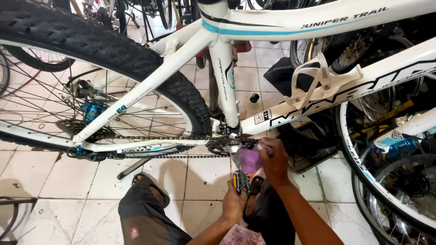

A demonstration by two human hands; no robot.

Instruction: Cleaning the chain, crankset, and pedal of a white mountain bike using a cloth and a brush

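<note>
frame (pixel 190 54): glossy white painted metal | tyre (pixel 113 50): matt knobbly rubber | cloth (pixel 250 159): soft purple fabric; chain (pixel 150 137): dull metal

1. Light is bright, even daylight; the pale floor tiles (pixel 54 177) reflect it strongly, nearly washing out toward 9 o'clock.
2. The white bicycle frame (pixel 290 22) shows mild glare along its top tube at 1 o'clock.
3. Shadows are soft: a faint grey patch lies on the tiles at 8 o'clock, and the cluttered background at 3 o'clock sits in deeper shade.
4. Wide-angle distortion bows the rear tyre (pixel 104 50) and the frame tubes toward the edges.
5. Focus is sharp in the centre; the purple cloth (pixel 250 159) at 6 o'clock looks slightly smeared.
</note>
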